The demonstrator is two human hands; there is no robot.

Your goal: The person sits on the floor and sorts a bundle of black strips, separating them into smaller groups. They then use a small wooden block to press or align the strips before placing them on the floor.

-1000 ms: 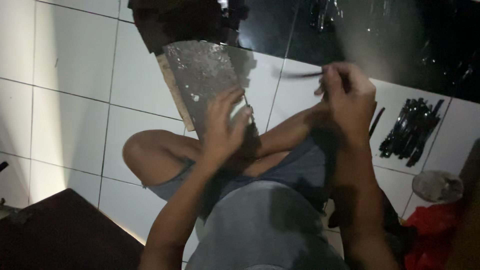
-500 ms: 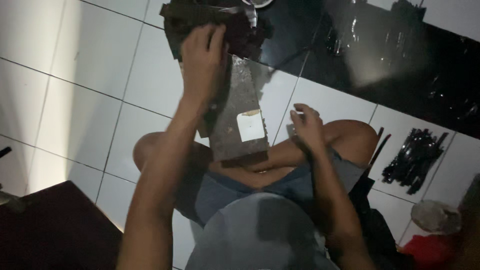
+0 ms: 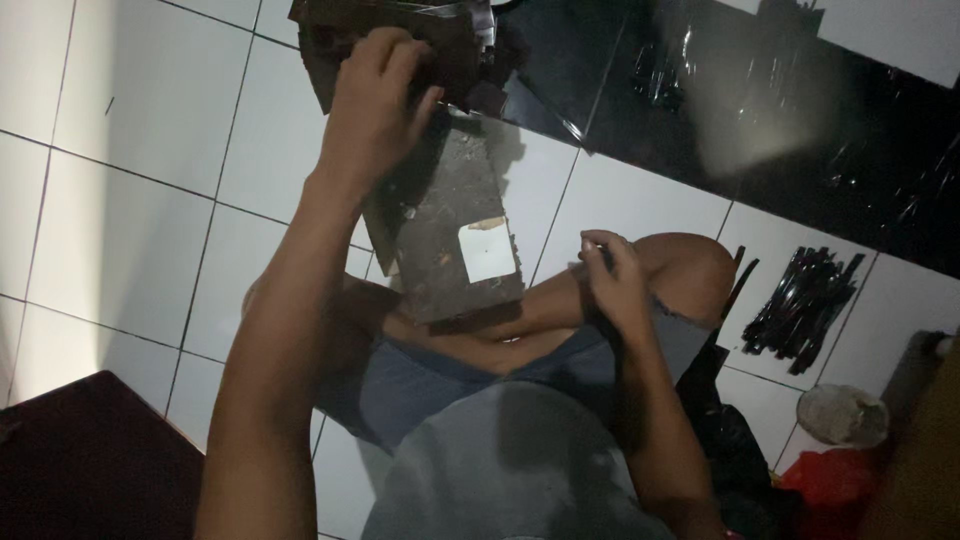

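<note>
- Left hand (image 3: 375,110), which a second ago lay on the board over the lap, now reaches up and forward to the pile of dark sheets (image 3: 400,45) at the top of the floor; fingers curled onto the pile's near edge, apparently pinching a sheet, though the grip itself is too dark to confirm.
- Board (image 3: 445,225) stays propped on the crossed legs, its dark gritty face up, a pale square patch near its lower end. With the hand gone, it lies uncovered.
- Right hand (image 3: 612,280) has dropped from chest height to the right knee; fingers closed around something small and dark, what it is I cannot tell.
- Bundle of dark strips (image 3: 800,305) lies untouched on the white tiled floor (image 3: 130,150), well right.
- Reading: work on the board pauses while fresh material is fetched.
</note>
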